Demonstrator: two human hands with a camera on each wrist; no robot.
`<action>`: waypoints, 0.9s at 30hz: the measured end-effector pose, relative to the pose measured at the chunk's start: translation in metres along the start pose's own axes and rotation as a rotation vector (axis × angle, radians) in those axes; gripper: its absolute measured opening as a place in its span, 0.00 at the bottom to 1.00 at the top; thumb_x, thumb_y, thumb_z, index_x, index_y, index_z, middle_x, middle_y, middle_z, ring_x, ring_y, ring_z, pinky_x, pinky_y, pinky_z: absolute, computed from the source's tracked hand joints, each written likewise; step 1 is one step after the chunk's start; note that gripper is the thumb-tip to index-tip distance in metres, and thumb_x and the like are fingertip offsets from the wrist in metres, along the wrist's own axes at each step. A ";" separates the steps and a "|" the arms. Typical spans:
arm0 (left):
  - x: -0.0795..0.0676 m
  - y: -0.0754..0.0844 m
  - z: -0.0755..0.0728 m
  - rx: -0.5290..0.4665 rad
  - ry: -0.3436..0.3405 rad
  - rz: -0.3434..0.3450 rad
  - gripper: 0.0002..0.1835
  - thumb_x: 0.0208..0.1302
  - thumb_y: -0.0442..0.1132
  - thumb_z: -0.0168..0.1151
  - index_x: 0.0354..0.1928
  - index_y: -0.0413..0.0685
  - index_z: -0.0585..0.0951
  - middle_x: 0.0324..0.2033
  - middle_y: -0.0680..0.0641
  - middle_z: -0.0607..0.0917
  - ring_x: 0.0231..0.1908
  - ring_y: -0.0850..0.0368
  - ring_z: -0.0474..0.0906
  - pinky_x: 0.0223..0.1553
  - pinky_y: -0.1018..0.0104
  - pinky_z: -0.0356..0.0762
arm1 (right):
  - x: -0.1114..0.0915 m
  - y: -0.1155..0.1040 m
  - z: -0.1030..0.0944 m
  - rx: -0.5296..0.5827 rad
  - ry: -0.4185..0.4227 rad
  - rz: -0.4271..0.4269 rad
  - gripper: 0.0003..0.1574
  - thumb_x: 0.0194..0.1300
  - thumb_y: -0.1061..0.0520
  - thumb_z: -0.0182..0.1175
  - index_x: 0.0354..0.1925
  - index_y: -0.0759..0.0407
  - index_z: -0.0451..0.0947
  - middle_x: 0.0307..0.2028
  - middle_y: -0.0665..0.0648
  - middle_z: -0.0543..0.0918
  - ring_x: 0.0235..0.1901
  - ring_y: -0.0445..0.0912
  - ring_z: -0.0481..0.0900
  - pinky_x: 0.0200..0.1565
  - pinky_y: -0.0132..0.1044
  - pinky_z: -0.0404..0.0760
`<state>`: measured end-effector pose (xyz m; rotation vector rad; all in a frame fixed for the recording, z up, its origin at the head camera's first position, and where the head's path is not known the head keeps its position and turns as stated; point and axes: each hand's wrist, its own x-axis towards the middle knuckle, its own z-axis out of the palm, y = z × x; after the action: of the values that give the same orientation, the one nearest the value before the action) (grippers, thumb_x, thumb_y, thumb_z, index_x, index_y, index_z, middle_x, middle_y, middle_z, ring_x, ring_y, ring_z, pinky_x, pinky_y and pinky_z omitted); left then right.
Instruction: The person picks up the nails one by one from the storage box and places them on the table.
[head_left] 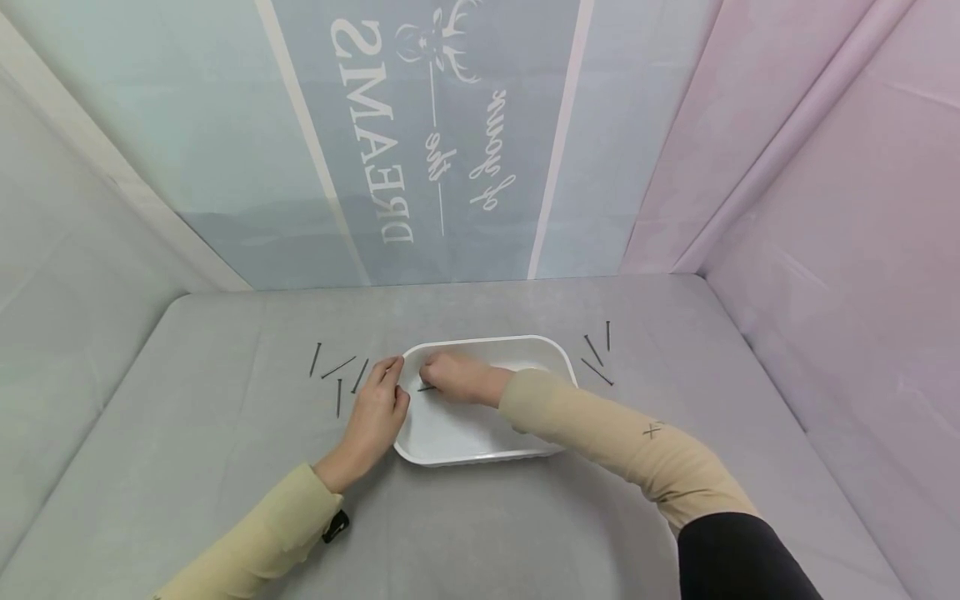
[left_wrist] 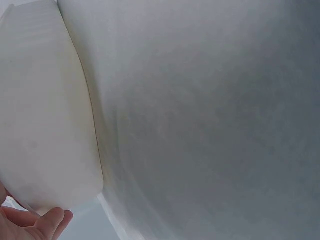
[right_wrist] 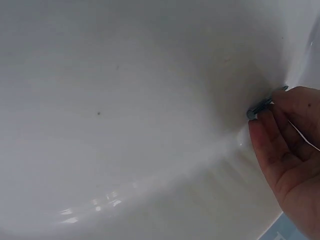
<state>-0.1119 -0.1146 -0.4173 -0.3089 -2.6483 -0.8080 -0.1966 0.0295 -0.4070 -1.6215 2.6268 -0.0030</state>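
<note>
A white rectangular tray (head_left: 480, 459) with rounded corners sits on the grey table. My left hand (head_left: 378, 408) grips its left rim; in the left wrist view, the fingers and thumb of that hand (left_wrist: 35, 227) hold the tray's edge, next to its outer wall (left_wrist: 45, 110). Inside the tray, near the left end, my right hand (head_left: 456, 377) pinches a dark nail (head_left: 426, 388). Closer up in the right wrist view, the nail (right_wrist: 260, 107) lies between thumb and fingertips, its round head showing, low over the tray's inner corner. The right forearm hides part of the tray's right side.
Several loose nails (head_left: 339, 398) lie on the table left of the tray, close to the left hand. Three more nails (head_left: 597, 372) lie beyond its right end. Fabric walls stand behind and at both sides; the back one (head_left: 450, 242) bears lettering.
</note>
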 end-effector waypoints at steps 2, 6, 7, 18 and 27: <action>0.000 0.000 0.000 0.001 0.001 -0.002 0.23 0.54 0.23 0.52 0.55 0.25 0.70 0.51 0.33 0.73 0.46 0.44 0.75 0.37 0.59 0.78 | 0.000 -0.001 0.001 -0.001 0.003 -0.001 0.03 0.60 0.64 0.57 0.31 0.59 0.78 0.28 0.53 0.78 0.29 0.43 0.75 0.33 0.31 0.74; 0.000 0.001 0.000 0.005 0.003 -0.004 0.23 0.54 0.23 0.52 0.55 0.25 0.70 0.51 0.33 0.73 0.46 0.44 0.75 0.37 0.59 0.78 | 0.000 -0.002 0.002 0.015 -0.005 0.008 0.05 0.63 0.62 0.54 0.33 0.60 0.78 0.29 0.54 0.78 0.30 0.43 0.76 0.33 0.31 0.74; 0.000 0.001 -0.001 0.006 0.004 -0.003 0.23 0.54 0.23 0.52 0.55 0.25 0.70 0.51 0.33 0.73 0.46 0.43 0.75 0.38 0.59 0.78 | 0.000 -0.002 0.002 0.021 -0.010 0.010 0.05 0.63 0.62 0.54 0.33 0.60 0.78 0.29 0.54 0.78 0.30 0.43 0.76 0.33 0.31 0.74; 0.000 0.001 0.000 0.002 0.002 0.005 0.23 0.54 0.23 0.53 0.55 0.25 0.70 0.51 0.33 0.72 0.46 0.44 0.75 0.37 0.60 0.78 | 0.000 -0.002 0.003 -0.017 -0.055 0.028 0.03 0.62 0.62 0.55 0.31 0.59 0.74 0.27 0.54 0.76 0.27 0.43 0.74 0.31 0.32 0.74; 0.000 0.001 0.000 0.010 0.012 0.011 0.23 0.54 0.23 0.53 0.55 0.25 0.70 0.51 0.33 0.73 0.44 0.44 0.76 0.35 0.60 0.77 | -0.005 -0.001 -0.007 0.043 -0.090 0.046 0.06 0.55 0.68 0.58 0.32 0.61 0.78 0.30 0.55 0.79 0.30 0.44 0.77 0.34 0.32 0.75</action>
<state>-0.1115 -0.1136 -0.4173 -0.3139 -2.6364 -0.7900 -0.1939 0.0339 -0.3996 -1.5106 2.5782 0.0153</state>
